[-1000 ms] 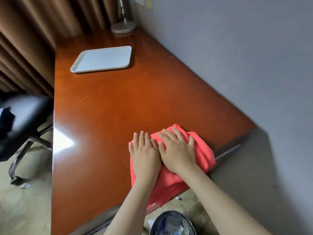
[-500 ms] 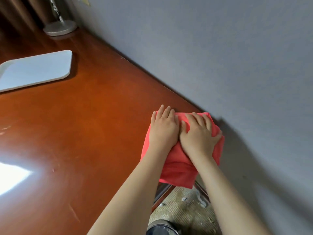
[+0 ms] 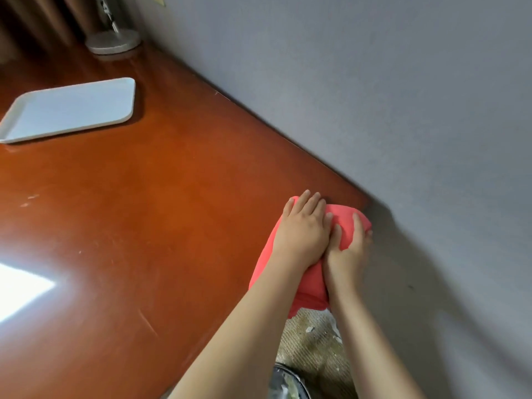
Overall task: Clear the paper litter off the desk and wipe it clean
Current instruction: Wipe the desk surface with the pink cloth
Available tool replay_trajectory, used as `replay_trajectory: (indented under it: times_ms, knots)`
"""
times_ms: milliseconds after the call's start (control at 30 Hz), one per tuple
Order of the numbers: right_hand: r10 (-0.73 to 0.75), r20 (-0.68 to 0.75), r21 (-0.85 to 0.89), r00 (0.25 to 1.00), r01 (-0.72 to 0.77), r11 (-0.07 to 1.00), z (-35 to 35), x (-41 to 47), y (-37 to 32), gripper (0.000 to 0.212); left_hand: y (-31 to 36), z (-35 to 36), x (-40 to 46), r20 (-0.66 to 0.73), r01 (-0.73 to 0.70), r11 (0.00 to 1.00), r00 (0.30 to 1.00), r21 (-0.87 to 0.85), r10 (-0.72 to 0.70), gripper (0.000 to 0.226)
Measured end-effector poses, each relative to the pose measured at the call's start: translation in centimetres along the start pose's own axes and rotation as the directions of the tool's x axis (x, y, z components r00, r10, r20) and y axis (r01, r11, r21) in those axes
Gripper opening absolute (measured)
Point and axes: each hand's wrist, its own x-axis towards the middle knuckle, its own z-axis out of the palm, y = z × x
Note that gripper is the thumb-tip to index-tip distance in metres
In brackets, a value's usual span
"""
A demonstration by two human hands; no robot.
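Observation:
A red cloth (image 3: 344, 223) lies bunched on the far right corner of the glossy brown wooden desk (image 3: 158, 211), beside the grey wall, with its lower part hanging over the desk's end. My left hand (image 3: 302, 230) presses flat on the cloth, fingers straight and pointing at the wall. Close beside it, my right hand (image 3: 349, 254) holds the cloth at the desk's end, thumb on top and fingers curled round the cloth's outer side. No paper litter shows on the desk top.
A white tray (image 3: 69, 110) lies at the back left of the desk. A round lamp base (image 3: 113, 41) stands in the far corner by brown curtains. Below the desk's end are carpet with paper scraps (image 3: 311, 329) and a bin's rim (image 3: 288, 383).
Both hands have slid the cloth along the desk's end toward the wall, into the corner. My right hand's fingers, flat before, now wrap round the cloth's side.

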Motion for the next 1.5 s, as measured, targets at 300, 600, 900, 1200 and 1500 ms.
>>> replay_trajectory:
  times_ms: [300,600,900,1200,1500]
  knots:
    - [0.438,0.405,0.362,0.803,-0.581,0.729,-2.0,-4.7,3.7,0.072,0.4,0.2,-7.9,0.014,0.075,0.997,0.997,0.012,-0.075,0.049]
    - [0.452,0.758,0.165,0.469,-0.810,0.563,-5.2,-8.9,1.4,0.036,-0.4,-2.3,-15.0,-0.079,0.389,0.877,0.901,-0.282,-0.426,0.069]
    - [0.363,0.782,0.257,0.506,-0.793,0.552,-8.8,-9.7,0.9,0.041,0.5,-4.9,-18.3,0.387,0.562,0.298,0.786,-0.771,-0.481,0.055]
    - [0.231,0.664,0.424,0.712,-0.612,0.668,-10.3,-5.9,-0.9,0.049,1.4,-6.4,-13.6,0.295,0.409,0.342,0.893,-0.846,-0.340,0.018]
    - [-0.086,-0.166,0.011,0.982,0.089,0.996,-2.2,1.6,-9.7,0.052,-2.8,-11.5,-1.7,0.047,0.292,0.524,0.902,-0.800,-0.430,0.054]
